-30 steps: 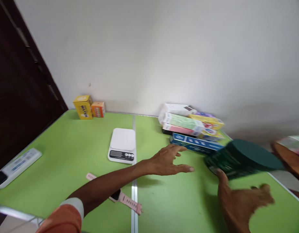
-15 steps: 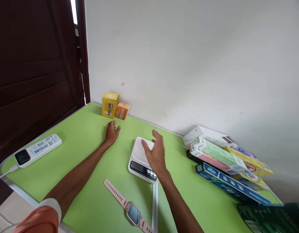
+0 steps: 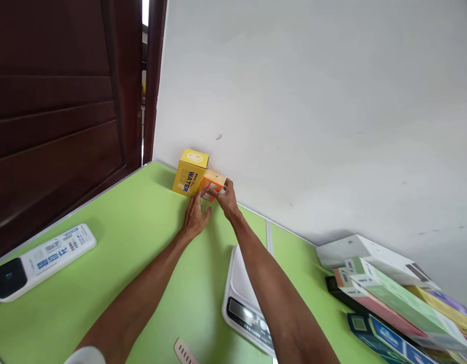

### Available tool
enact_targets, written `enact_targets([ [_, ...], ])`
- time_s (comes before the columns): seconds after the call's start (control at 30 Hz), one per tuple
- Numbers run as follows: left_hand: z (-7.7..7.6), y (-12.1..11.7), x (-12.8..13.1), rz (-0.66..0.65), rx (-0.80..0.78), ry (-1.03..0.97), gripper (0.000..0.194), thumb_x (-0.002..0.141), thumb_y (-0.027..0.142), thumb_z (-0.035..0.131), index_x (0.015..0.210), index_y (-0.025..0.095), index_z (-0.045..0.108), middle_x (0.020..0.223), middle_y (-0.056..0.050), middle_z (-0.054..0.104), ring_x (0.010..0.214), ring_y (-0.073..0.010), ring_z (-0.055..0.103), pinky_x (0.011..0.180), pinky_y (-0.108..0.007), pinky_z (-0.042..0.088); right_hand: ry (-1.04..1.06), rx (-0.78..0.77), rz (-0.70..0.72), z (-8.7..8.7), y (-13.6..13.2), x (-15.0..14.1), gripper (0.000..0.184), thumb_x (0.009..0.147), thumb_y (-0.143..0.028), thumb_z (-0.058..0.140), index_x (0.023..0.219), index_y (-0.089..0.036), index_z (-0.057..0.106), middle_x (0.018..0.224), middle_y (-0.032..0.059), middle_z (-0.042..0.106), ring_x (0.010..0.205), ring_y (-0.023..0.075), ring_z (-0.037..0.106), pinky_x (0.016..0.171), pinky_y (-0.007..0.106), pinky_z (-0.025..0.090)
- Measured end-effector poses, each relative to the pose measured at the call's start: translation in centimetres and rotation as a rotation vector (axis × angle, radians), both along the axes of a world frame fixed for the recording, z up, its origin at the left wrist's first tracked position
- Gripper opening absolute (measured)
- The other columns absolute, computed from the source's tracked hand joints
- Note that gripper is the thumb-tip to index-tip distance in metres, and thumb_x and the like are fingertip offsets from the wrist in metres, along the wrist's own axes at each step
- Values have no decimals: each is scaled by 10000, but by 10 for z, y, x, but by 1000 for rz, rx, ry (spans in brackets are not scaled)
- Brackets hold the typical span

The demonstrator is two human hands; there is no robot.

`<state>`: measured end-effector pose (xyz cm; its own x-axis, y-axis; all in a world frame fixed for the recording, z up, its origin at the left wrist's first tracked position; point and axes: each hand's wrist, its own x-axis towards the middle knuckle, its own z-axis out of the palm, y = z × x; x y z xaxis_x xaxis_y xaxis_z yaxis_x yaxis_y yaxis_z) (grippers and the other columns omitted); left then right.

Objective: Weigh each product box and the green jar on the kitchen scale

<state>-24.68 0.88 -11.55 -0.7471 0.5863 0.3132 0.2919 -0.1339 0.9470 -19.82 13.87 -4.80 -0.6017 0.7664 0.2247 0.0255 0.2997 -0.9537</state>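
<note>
The orange box [image 3: 208,186] stands at the back of the desk [image 3: 134,222], close to the wall [image 3: 294,111] and right beside the yellow WATER box [image 3: 189,178], whose left side faces the corner near the dark wooden door [image 3: 51,111]. The right hand [image 3: 227,200] grips the orange box at its right end, thumb across the front and fingers around the far side. The left hand [image 3: 196,217] is partly open, its fingertips at the lower front edges where the two boxes meet and its thumb held apart; whether it presses on either box cannot be told.

The desk's left edge slants down beside the door, and its back edge runs along the foot of the wall. A broad stretch of green surface lies between the left forearm and the white device with a black screen [image 3: 47,262], which sits near the left edge. The white kitchen scale [image 3: 243,316] lies partly under the right forearm, over the lower part of the desk's pale seam [image 3: 269,236]. Nearer the front, between the forearms, one end of a pink watch strap [image 3: 184,352] shows. A green strip separates the scale from the piled long cartons [image 3: 400,298] at right, the rearmost close to the wall.
</note>
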Motion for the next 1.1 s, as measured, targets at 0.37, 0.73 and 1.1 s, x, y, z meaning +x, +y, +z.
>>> enact_targets([
  [0.37, 4, 0, 5, 239, 101, -23, 615, 1046, 669, 451, 1413, 194, 582, 1425, -207, 654, 1352, -318, 626, 1162, -506, 488, -187, -69, 78, 1, 0, 25, 715, 569, -573, 935, 1084, -257, 553, 1187, 76, 714, 1073, 293, 682, 906, 453, 583],
  [0.73, 34, -62, 47, 243, -51, 52, 733, 1021, 736, 399, 1447, 159, 552, 1413, -240, 632, 1371, -361, 587, 1175, -543, 447, -218, -61, 212, 15, -74, 71, 680, 642, -543, 887, 1182, -272, 575, 1283, 84, 709, 1080, 273, 696, 917, 439, 598],
  [1.1, 86, -108, 142, -54, 30, 258, 754, 1034, 745, 393, 1498, 168, 535, 1448, -213, 642, 1367, -320, 611, 1165, -499, 482, -136, 26, 88, 84, -112, 210, 639, 692, -427, 859, 1264, -252, 634, 1326, 107, 733, 1210, 291, 677, 937, 426, 605],
])
